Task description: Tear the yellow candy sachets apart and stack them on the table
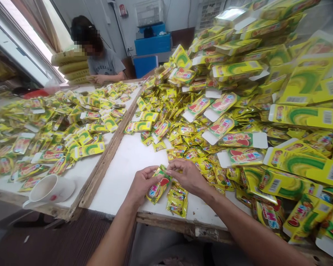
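Note:
My left hand [140,184] grips a small yellow and green candy box [157,189] printed with a watermelon slice, holding it tilted just above the white tabletop. At the box's upper end, the fingers of my right hand [187,177] are pinched together on its edge. Part of that end is hidden behind the fingers. Just below my right hand, a few yellow candy sachets [177,201] lie on the table near its front edge.
Flat unfilled-looking cartons [241,157] and many sachets [188,129] heap high on the right. Across a wooden strip [111,147], filled-looking boxes [88,149] cover the left table, with a white mug [52,188] at its front edge. Another person [105,62] sits at the far end.

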The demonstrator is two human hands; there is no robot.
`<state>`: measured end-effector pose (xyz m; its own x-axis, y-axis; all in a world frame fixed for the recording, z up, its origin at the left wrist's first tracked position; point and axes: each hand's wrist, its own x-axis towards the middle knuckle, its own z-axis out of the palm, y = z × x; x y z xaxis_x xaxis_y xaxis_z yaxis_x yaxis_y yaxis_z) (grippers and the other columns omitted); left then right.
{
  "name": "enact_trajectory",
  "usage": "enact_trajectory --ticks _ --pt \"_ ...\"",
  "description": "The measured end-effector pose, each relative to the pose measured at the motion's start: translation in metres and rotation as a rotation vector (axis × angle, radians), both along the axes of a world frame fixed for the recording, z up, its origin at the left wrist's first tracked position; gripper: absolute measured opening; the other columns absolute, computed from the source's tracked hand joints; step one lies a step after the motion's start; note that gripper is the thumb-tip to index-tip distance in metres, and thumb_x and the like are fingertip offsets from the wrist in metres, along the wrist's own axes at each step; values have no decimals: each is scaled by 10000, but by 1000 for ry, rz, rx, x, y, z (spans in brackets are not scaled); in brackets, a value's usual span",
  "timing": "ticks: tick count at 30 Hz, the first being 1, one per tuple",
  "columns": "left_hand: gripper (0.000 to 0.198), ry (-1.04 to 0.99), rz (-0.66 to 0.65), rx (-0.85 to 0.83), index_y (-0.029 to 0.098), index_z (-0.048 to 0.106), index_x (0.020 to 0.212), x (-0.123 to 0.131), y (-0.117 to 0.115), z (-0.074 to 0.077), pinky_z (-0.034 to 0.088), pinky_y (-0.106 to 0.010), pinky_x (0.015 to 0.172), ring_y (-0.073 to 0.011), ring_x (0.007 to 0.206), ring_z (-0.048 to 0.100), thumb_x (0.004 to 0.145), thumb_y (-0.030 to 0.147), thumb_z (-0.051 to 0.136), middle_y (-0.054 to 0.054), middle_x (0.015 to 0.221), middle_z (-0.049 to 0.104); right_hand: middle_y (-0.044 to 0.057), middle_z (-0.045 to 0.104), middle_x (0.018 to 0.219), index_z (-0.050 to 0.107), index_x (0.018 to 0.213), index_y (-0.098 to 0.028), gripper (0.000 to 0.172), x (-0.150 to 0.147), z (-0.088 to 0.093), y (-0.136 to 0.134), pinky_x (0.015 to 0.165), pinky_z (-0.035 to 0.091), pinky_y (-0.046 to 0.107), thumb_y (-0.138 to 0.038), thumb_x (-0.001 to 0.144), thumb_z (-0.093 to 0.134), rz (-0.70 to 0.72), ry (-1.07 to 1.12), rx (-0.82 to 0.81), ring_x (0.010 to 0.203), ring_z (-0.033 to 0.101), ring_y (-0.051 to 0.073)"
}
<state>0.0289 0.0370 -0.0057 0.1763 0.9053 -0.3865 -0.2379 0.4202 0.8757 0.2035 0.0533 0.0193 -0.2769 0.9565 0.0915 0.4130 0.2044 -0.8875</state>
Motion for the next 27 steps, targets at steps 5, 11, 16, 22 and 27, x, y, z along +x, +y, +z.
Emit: enact_trajectory --ticks 5,11,16,22,27 --pt "508 -12 54 27 127 649 996 1 2 6 515 -268 646 -183 666 673 530 237 821 -62 780 733 76 666 968 685 760 -208 81 3 -1 -1 911 387 393 -275 750 640 -102 28 2 1155 499 245" --pt "520 15 100 39 131 655 1000 3 2 10 515 -281 642 -180 640 664 521 247 824 -56 773 733 80 639 1052 711 764 -245 65 0 -1 -4 929 340 464 -272 705 707 -110 -109 76 1083 538 261" --pt "495 -9 95 54 137 659 994 7 2 13 503 -259 630 -169 642 659 540 258 815 -51 760 730 75 650 1007 707 769 -248 70 -1 -1 -5 948 328 458 -279 706 704 -169 -62 105 1121 507 267" --pt "513 -7 71 63 142 656 1007 8 4 16 492 -258 637 -164 642 648 532 247 818 -41 758 721 53 665 904 697 747 -233 117 -4 0 -8 930 347 430 -328 759 628 7 22 -50 1099 518 265" --pt "470 36 -53 161 161 643 1076 12 5 22 494 -278 722 -191 795 640 655 351 735 -66 929 707 57 605 896 690 696 -226 151 2 -6 -1 862 395 398 -375 687 665 -222 67 3 958 540 248"
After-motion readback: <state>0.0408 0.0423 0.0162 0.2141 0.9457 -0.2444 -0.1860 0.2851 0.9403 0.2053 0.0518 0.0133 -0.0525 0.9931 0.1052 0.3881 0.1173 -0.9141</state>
